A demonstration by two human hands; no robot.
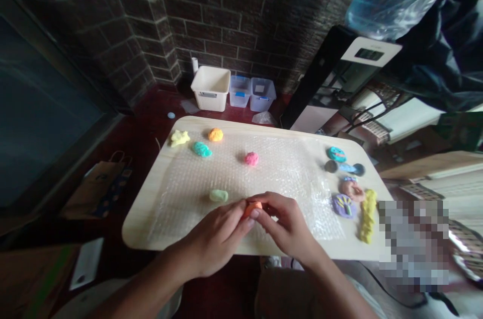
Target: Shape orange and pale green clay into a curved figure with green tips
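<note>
Between my two hands, above the front edge of the table, is a small lump of orange modelling clay (pixel 253 207). My left hand (pixel 222 231) grips it from the left, fingers closed together. My right hand (pixel 283 226) pinches it between thumb and fingers from the other side. Just beyond my left hand lies a pale green clay piece (pixel 218 195) on the bubble wrap (pixel 290 173). A pink clay ball (pixel 251 158) sits farther back. Toward the back left are a teal lump (pixel 202 149), a yellow-orange ball (pixel 215 135) and a pale yellow piece (pixel 180 138).
Shaped clay pieces line the table's right side, among them a purple disc (pixel 343 206), a yellow strip (pixel 368 216) and a blue dumbbell-like shape (pixel 344 167). Behind the table (pixel 141 218) stand a white bin (pixel 211 88), clear boxes (pixel 262 95) and a water dispenser (pixel 320 87).
</note>
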